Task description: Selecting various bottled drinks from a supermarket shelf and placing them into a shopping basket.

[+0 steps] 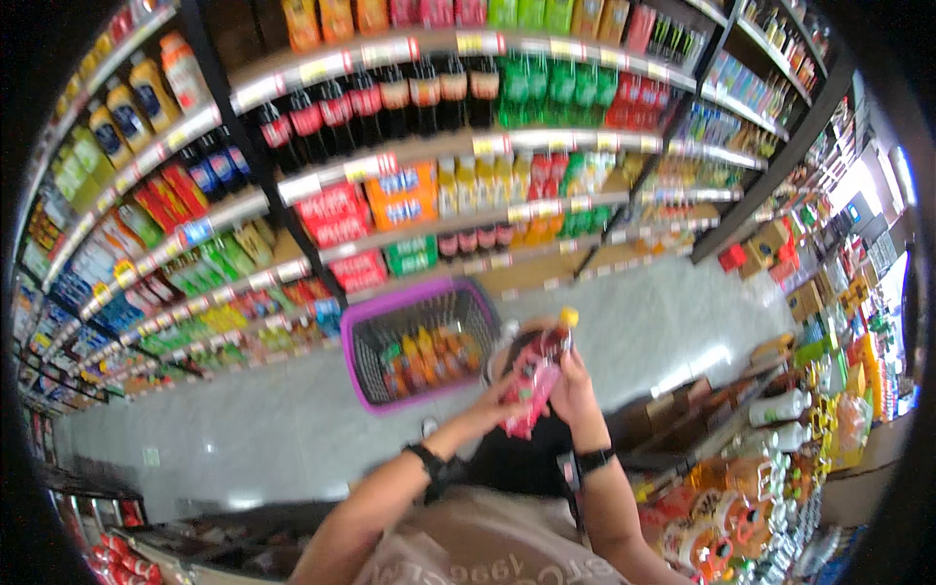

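A drink bottle with a yellow cap and a pink label (pixel 537 384) is held up before my torso, tilted with its cap towards the upper right. My left hand (pixel 504 406) wraps around the labelled lower part. Near the cap end, my right hand (pixel 574 380) grips the bottle's upper part. Blur hides whether a second pink item lies against it. Just left of my hands, a dark basket with a purple rim (pixel 351 358) stands on the floor with several orange-yellow drink bottles (pixel 431 355) lying in it. Both wrists wear black bands.
Ahead rise store shelves (pixel 439 142) filled with cola, green and orange soda bottles. At the lower right stand large bottles (pixel 779 406) and orange drink packs (pixel 731 512). Cardboard boxes (pixel 764 245) sit on the floor at the far right. A grey tiled aisle (pixel 248 417) runs between the displays.
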`<control>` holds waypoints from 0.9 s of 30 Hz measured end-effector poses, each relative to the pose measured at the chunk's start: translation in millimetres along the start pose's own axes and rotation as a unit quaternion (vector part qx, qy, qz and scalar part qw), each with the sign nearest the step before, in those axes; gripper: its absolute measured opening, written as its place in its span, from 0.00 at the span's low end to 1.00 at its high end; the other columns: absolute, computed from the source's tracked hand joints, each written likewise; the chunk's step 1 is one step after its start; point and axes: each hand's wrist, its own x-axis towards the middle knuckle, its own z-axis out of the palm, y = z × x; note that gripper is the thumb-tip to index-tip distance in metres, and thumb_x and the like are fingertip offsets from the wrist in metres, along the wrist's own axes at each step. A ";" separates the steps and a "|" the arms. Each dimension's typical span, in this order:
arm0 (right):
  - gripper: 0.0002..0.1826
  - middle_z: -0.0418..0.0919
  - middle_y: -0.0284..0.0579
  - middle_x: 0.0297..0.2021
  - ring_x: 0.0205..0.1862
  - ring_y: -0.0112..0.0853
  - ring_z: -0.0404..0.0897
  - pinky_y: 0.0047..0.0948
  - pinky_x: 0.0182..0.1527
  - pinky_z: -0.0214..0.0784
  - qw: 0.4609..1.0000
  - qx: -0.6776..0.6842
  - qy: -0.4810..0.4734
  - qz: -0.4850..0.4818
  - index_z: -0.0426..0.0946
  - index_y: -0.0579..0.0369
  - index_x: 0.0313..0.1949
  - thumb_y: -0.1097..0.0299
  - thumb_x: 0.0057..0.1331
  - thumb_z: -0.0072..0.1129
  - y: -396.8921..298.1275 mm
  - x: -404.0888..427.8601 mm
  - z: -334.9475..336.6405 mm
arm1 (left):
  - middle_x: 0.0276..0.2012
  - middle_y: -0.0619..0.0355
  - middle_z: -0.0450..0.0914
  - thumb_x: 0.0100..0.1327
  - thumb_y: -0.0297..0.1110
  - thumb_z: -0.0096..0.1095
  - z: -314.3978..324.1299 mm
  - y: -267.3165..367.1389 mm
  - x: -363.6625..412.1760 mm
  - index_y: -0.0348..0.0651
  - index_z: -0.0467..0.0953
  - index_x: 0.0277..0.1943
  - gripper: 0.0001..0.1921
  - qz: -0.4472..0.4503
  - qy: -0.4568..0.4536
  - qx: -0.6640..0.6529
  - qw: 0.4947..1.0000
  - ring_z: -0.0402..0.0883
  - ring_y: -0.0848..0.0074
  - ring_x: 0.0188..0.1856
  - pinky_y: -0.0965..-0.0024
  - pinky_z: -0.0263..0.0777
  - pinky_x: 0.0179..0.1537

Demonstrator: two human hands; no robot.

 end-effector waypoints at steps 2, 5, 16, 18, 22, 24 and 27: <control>0.35 0.79 0.56 0.57 0.58 0.47 0.81 0.49 0.60 0.76 1.000 -0.027 -0.005 -0.008 0.63 0.57 0.69 0.52 0.71 0.64 -2.0 12.0 -1.3 | 0.52 0.51 0.84 0.69 0.41 0.68 -3.2 13.0 8.3 0.40 0.61 0.74 0.36 0.024 -0.007 0.015 1.000 0.84 0.73 0.51 0.68 0.81 0.49; 0.36 0.80 0.58 0.56 0.57 0.48 0.81 0.50 0.60 0.76 0.999 -0.044 0.001 -0.005 0.63 0.57 0.68 0.49 0.71 0.65 -2.0 12.4 5.3 | 0.52 0.50 0.84 0.68 0.42 0.69 0.1 21.4 2.4 0.40 0.63 0.73 0.35 0.010 -0.006 0.002 1.000 0.83 0.72 0.54 0.67 0.78 0.53; 0.36 0.81 0.55 0.50 0.53 0.48 0.82 0.49 0.56 0.78 0.999 -0.027 -0.035 -0.016 0.64 0.56 0.67 0.46 0.71 0.63 -15.4 16.5 1.8 | 0.56 0.50 0.81 0.66 0.40 0.70 6.4 11.8 18.7 0.41 0.54 0.78 0.43 0.053 -0.013 0.010 0.998 0.84 0.70 0.52 0.64 0.79 0.54; 0.36 0.81 0.56 0.51 0.54 0.48 0.82 0.48 0.57 0.77 1.000 -0.024 -0.004 -0.011 0.64 0.56 0.67 0.46 0.71 0.64 -1.4 11.3 2.2 | 0.59 0.53 0.79 0.65 0.38 0.71 6.8 14.0 4.4 0.41 0.58 0.76 0.41 0.029 0.007 0.003 1.000 0.83 0.70 0.58 0.64 0.75 0.61; 0.38 0.81 0.55 0.50 0.53 0.47 0.82 0.48 0.58 0.76 1.000 -0.026 -0.012 -0.009 0.64 0.55 0.67 0.44 0.69 0.65 -2.4 12.5 10.9 | 0.59 0.53 0.80 0.66 0.38 0.70 0.4 22.6 1.6 0.39 0.58 0.76 0.40 0.028 0.002 0.039 0.999 0.83 0.71 0.58 0.65 0.74 0.61; 0.40 0.81 0.53 0.49 0.52 0.46 0.82 0.47 0.57 0.77 0.999 -0.037 -0.019 -0.010 0.63 0.54 0.68 0.41 0.69 0.65 -3.4 11.9 15.5 | 0.58 0.53 0.80 0.66 0.38 0.71 6.0 24.2 -0.4 0.39 0.59 0.76 0.39 0.002 0.001 0.018 1.000 0.82 0.71 0.58 0.66 0.73 0.61; 0.39 0.81 0.53 0.49 0.52 0.46 0.82 0.46 0.57 0.77 0.999 -0.029 -0.023 -0.001 0.63 0.54 0.68 0.41 0.69 0.64 0.0 10.5 15.5 | 0.55 0.51 0.82 0.68 0.39 0.69 5.3 12.9 -0.8 0.39 0.59 0.75 0.37 0.057 0.010 0.056 0.997 0.82 0.69 0.56 0.65 0.76 0.59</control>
